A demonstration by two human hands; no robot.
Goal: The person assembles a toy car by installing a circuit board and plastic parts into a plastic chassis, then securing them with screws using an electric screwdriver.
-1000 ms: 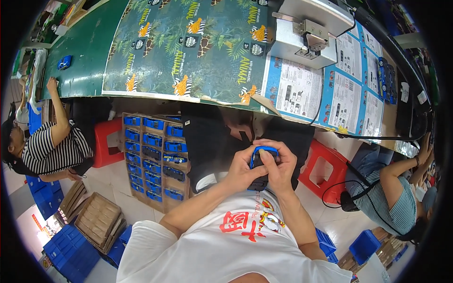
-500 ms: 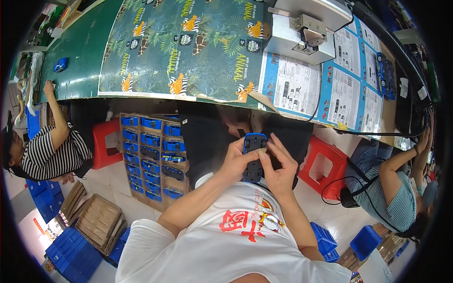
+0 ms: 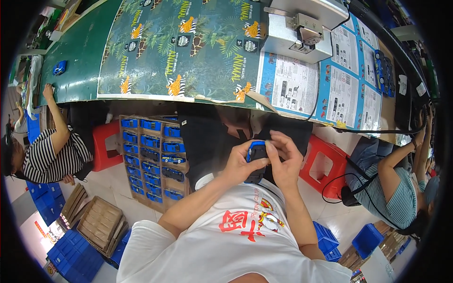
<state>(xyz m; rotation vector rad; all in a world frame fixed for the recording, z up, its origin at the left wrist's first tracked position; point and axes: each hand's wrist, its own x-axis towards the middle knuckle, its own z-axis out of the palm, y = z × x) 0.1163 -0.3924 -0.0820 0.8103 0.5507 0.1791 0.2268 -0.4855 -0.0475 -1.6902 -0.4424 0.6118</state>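
Note:
Close to my chest I hold a blue toy car (image 3: 256, 152), its black underside turned up toward me. My left hand (image 3: 237, 166) wraps round its left side, with the thumb lying across the black base. On the other side my right hand (image 3: 286, 162) has its thumb at the car's upper right edge and its fingers bent. Part of the car is hidden by both hands. Whether a small part is between the right thumb and fingers cannot be made out.
A partitioned cardboard tray (image 3: 141, 194) of blue toy cars stands at my left. Ahead is the green worktable (image 3: 80, 87) with printed sheets and a metal device (image 3: 295, 40). Red stools (image 3: 323, 165) flank me. Co-workers sit on either side; blue crates (image 3: 75, 254) are lower left.
My right thumb has moved from the middle of the car's underside to its upper right edge. The car has tilted and shifted slightly toward me and to the right.

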